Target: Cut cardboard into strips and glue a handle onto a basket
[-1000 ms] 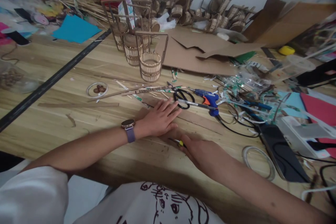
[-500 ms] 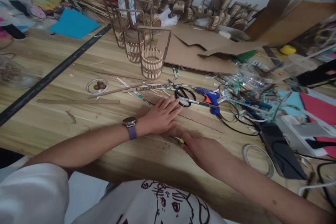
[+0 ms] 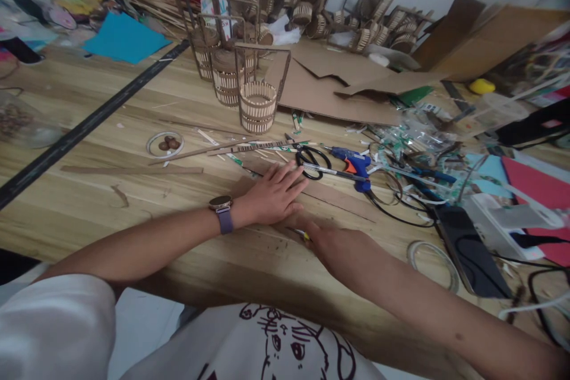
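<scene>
My left hand (image 3: 272, 197) lies flat, fingers stretched out, pressing a long brown strip (image 3: 338, 197) onto the wooden table (image 3: 89, 202). A watch with a purple band sits on that wrist. My right hand (image 3: 332, 243) is closed around a small tool with a yellow tip (image 3: 306, 236), held against the strip just under my left palm. Black-handled scissors (image 3: 312, 163) and a blue glue gun (image 3: 354, 165) lie just beyond my left fingertips.
Small slatted wooden baskets (image 3: 257, 105) stand behind, with cardboard sheets (image 3: 329, 92) and more baskets at the wall. A black bar (image 3: 89, 124) crosses the table at left. A tape roll (image 3: 431, 261), a dark tablet (image 3: 469, 255), cables and scraps crowd the right.
Both hands have stayed nearly in place; my right hand has crept a little toward my left palm along the strip. The view shifted slightly.
</scene>
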A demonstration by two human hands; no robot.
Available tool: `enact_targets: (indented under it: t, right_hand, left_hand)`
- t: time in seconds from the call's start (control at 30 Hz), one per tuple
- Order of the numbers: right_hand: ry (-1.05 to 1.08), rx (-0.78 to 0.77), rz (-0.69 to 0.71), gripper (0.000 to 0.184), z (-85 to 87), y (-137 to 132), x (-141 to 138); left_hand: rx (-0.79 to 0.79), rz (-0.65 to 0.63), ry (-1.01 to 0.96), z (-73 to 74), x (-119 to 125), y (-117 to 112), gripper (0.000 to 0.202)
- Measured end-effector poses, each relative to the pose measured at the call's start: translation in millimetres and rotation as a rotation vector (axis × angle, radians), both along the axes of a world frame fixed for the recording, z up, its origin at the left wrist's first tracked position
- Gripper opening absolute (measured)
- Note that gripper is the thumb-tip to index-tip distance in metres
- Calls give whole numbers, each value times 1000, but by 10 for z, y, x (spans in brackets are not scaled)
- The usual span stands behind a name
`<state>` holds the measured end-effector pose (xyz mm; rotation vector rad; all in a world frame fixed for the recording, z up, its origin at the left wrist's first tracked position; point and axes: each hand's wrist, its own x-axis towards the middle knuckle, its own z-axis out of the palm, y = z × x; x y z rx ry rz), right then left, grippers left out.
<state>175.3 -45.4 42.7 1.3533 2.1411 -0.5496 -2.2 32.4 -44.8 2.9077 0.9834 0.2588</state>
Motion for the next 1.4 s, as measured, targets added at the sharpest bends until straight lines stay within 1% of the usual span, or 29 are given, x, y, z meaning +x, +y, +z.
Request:
enact_targets:
  t: [0.17,0.3,0.4,0.53,0.7,0.87,1.13,1.27,1.4]
  right_hand:
    - [-82,-23,80,44,141,59,-129]
    - [-124,-63,80,45,267,99,-235]
    - [-139,-88,75,49,305,117,-275]
    - [-142,-101,74,49,293,130,-295]
    - [-159,-117,71,58,304,139,-307]
    - [-139,-110,79,50,258,124,-231]
    - [-110,-83,81,52,113,82,-106]
    - [-119,-78,79,54,113,75,-95]
    - [-127,-101,71,48,152,76,-112]
  left_hand:
    - [31,-4,-7,-5,-1,-4,62]
    - [33,-1,-5,-12,0,-6,62]
    - [31,0,-14,-13,3,-10,62]
    - [25,5,-27,-9,6,-12,62]
    - [17,-1,-26,8,-7,-12,62]
    - [20,-6,-23,0,-25,-1,62]
    - [6,-15,-49,-13,-40,7,60]
    - [10,-16,-31,-11,-40,8,61]
    - [13,-12,-36,-8,-39,7,61]
